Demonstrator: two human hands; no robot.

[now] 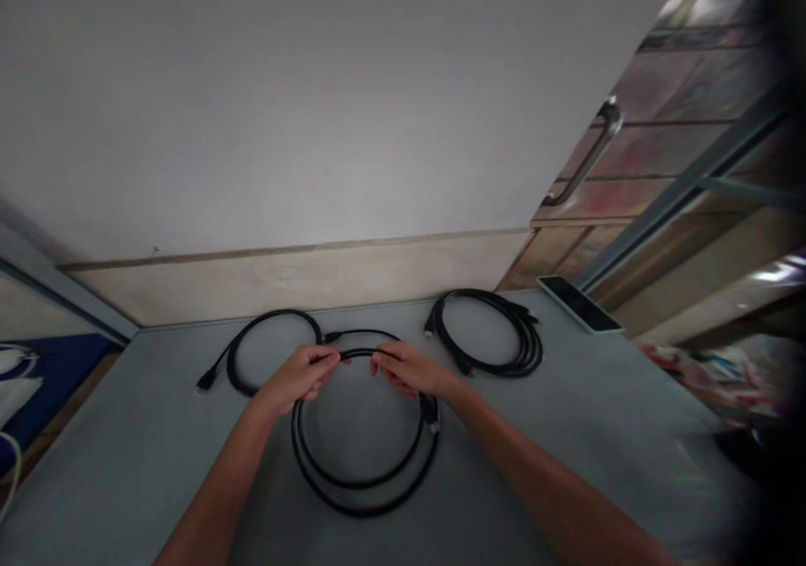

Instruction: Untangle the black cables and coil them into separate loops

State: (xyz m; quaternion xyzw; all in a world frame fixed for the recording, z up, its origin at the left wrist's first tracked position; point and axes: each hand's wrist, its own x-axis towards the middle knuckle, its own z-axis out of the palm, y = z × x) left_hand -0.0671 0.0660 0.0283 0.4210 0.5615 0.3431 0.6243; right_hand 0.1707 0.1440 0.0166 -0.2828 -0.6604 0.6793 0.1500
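Observation:
A black cable (363,511) lies in loose loops on the grey table, its top strands raised between my two hands. My left hand (303,377) pinches these strands at the left of the loop's top. A short gap to the right, my right hand (409,369) has its fingers closed around the same strands. One plug (430,413) of this cable hangs just below my right hand. Behind my left hand rests a coiled black cable (234,363) with its connector (206,381) pointing left. Another coiled black cable (532,352) lies to the right of my right hand.
The grey table (144,448) meets a pale wall (315,112) at its back edge. A phone-like slab (580,304) lies at the back right corner. Beyond the left side is a blue surface (60,381); a metal handle (588,159) is at the upper right.

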